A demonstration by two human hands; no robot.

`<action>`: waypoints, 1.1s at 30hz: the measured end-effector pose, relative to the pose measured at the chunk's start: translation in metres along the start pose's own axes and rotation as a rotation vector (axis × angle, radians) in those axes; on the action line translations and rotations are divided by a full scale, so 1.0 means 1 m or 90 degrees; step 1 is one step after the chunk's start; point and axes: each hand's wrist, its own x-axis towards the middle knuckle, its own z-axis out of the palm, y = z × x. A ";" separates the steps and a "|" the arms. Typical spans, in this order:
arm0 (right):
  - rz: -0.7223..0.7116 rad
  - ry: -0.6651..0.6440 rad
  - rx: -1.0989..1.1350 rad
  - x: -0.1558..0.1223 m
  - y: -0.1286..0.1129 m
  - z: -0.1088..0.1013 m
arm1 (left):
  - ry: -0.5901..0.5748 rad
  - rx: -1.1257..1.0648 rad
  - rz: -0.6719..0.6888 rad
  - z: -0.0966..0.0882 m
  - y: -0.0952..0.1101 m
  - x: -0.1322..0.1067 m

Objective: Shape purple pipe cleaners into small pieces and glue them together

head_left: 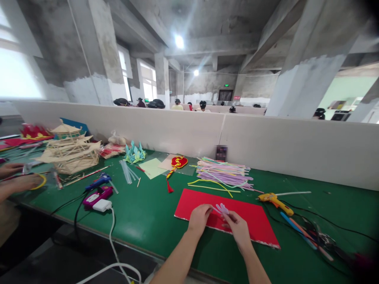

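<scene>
Both my hands work over a red felt sheet (254,221) lying on the green table (148,213). My left hand (199,218) and my right hand (237,228) pinch the two ends of a small pale lilac pipe-cleaner piece (222,208) bent into loops, held just above the sheet. The fingers of both hands are closed on it. Behind the sheet lies a heap of pastel pipe cleaners (223,172), with loose yellow ones (213,186) in front of it.
A yellow glue gun (274,200) with cables lies right of the sheet. Left are a blue glue gun (97,182), a pink power strip (96,196), a stick-built pagoda model (71,152), paper lotus (134,153) and red ornament (177,162). Another person's hands (17,179) work at far left. A white partition (266,142) backs the table.
</scene>
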 end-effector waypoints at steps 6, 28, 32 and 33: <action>0.010 -0.061 -0.053 -0.006 -0.007 0.005 | 0.025 0.105 -0.062 0.004 0.001 -0.004; -0.016 -0.071 -0.079 -0.005 -0.008 0.005 | -0.070 -0.057 -0.001 -0.003 0.016 -0.005; -0.011 -0.102 -0.025 -0.007 -0.014 0.003 | -0.089 -0.111 0.002 -0.003 0.018 -0.004; -0.010 -0.104 -0.018 -0.007 -0.015 0.003 | -0.091 -0.120 0.003 -0.003 0.019 -0.003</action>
